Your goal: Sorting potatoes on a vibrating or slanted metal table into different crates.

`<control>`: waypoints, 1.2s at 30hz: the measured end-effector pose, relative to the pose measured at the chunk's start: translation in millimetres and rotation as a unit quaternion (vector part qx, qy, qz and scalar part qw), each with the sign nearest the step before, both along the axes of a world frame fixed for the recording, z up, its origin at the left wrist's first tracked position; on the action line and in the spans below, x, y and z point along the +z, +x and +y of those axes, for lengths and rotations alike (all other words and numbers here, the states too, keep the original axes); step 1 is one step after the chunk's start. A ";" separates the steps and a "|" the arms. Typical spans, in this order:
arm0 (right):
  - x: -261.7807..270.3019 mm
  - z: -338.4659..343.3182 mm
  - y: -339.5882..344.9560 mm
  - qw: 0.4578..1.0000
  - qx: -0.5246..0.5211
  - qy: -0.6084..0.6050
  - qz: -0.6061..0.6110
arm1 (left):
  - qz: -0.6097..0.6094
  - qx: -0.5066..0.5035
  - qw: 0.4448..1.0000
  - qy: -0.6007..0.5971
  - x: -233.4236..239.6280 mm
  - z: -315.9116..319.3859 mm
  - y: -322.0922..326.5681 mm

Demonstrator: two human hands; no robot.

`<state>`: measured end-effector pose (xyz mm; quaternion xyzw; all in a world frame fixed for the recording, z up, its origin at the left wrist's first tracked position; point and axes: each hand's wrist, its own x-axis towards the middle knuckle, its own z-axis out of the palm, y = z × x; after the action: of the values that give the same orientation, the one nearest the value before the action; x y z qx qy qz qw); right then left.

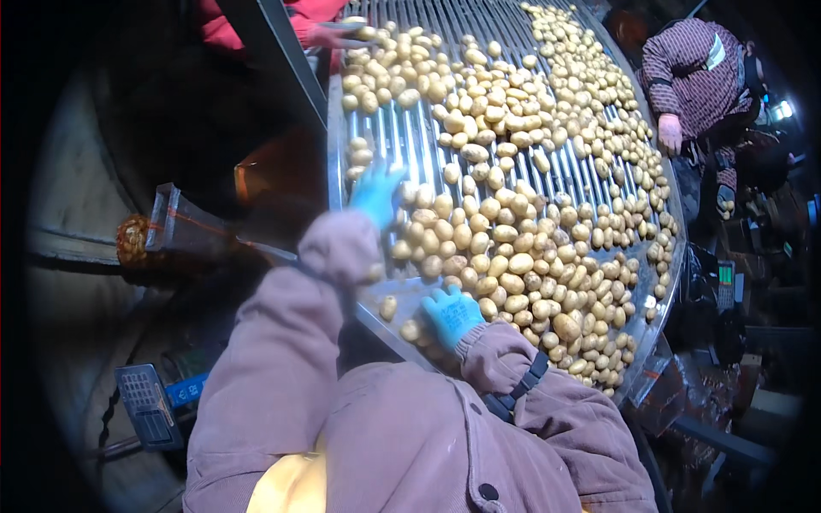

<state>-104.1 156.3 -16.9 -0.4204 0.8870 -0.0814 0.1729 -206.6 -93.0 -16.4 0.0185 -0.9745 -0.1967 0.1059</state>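
Note:
Many potatoes (513, 264) lie spread over a sorting table with metal bars (401, 138). My left hand (377, 193), in a light blue glove, is blurred over the bars at the table's left side. Its fingers are apart beside a cluster of potatoes, with nothing seen in it. My right hand (453, 315), gloved alike, is at the near edge, palm down against the heap's left flank. Its fingers are spread on or just above the smooth metal sheet (404, 292). A single potato (388, 308) sits on that sheet between my hands.
Across the table a person in red (317, 29) reaches a gloved hand over potatoes. Another person in a checked jacket (696, 80) stands at the right. A slanted metal post (276, 58) rises at upper left. A scale's keypad panel (149, 407) stands at lower left, below a filled net bag (133, 240).

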 end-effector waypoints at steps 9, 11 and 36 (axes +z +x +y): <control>65.5 66.0 -15.7 0.596 -0.400 -0.386 -0.580 | 0.017 0.001 0.954 0.299 -68.9 -81.5 -80.9; 50.3 119.7 1.5 0.577 -0.488 -0.426 -0.497 | -0.076 -0.170 0.979 0.080 14.6 23.8 -77.3; 2.4 82.5 -144.2 0.961 -0.193 0.158 0.118 | -0.300 0.105 0.243 0.917 -3.8 68.4 188.3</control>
<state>-248.3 238.7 -14.5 -0.2149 0.9670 0.0786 0.1122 -18.2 -24.6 -20.2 0.2625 -0.0862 -0.9245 -0.2626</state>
